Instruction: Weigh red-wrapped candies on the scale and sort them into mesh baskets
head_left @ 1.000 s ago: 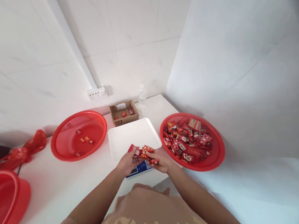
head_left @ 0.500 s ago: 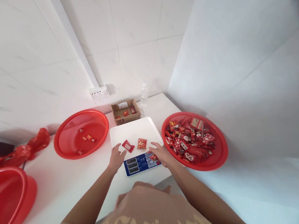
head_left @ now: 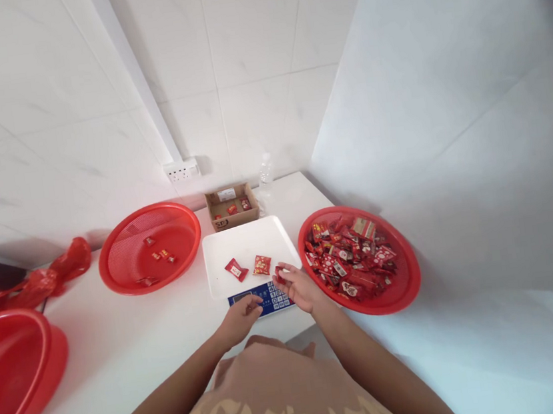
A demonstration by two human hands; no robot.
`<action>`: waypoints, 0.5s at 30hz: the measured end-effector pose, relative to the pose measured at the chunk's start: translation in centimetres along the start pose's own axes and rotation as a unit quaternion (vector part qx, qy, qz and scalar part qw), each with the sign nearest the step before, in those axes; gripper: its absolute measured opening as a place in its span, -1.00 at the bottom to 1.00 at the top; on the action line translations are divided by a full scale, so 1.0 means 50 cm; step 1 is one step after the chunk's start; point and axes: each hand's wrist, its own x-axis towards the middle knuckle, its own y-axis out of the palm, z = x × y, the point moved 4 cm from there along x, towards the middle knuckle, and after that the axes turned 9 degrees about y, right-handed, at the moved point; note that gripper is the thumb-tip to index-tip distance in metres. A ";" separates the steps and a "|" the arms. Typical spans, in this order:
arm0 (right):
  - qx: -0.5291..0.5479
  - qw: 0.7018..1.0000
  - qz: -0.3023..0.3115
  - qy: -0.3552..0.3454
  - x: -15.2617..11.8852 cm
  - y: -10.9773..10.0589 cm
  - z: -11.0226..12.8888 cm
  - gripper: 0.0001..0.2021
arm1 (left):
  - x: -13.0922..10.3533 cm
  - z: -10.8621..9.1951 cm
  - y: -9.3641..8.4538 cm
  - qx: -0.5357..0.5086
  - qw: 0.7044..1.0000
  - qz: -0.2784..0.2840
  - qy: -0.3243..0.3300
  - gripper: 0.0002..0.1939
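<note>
Two red wrapped candies lie on the white pan of a digital scale [head_left: 233,239]: a twisted-looking candy [head_left: 236,270] to the left and a squarer, gold-printed packet [head_left: 262,265] beside it. My right hand [head_left: 301,289] pinches another small red candy packet [head_left: 279,273] just over the pan's front right corner. In front of the blue keypad panel [head_left: 266,297], my left hand [head_left: 242,318] covers part of the displays. Its fingers are loosely bent, thumb apart, with nothing seen in them.
A red basket heaped with red candy packets [head_left: 410,271] stands right of the scale. To the left are a red basket with several candies [head_left: 113,274] and another red basket [head_left: 49,369]. Behind the scale sit a small cardboard box [head_left: 235,221] and a clear bottle [head_left: 265,171].
My left hand has moved from the pan's left edge down and right over the panel. My right hand has lifted the small red packet from above the keypad to the pan's corner.
</note>
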 end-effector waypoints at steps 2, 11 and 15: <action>-0.043 0.998 -0.018 -0.044 0.012 -0.004 0.011 -0.66 | -0.001 -0.003 -0.003 0.004 1.000 0.002 -0.003 -0.65; -0.491 0.776 -0.208 -0.337 0.019 -0.106 0.109 -0.53 | -0.005 0.007 -0.027 0.036 0.999 -0.019 0.002 -0.65; -0.585 0.714 -0.278 -0.265 0.055 -0.206 0.140 -0.49 | -0.007 0.015 -0.021 0.047 0.999 -0.007 0.007 -0.66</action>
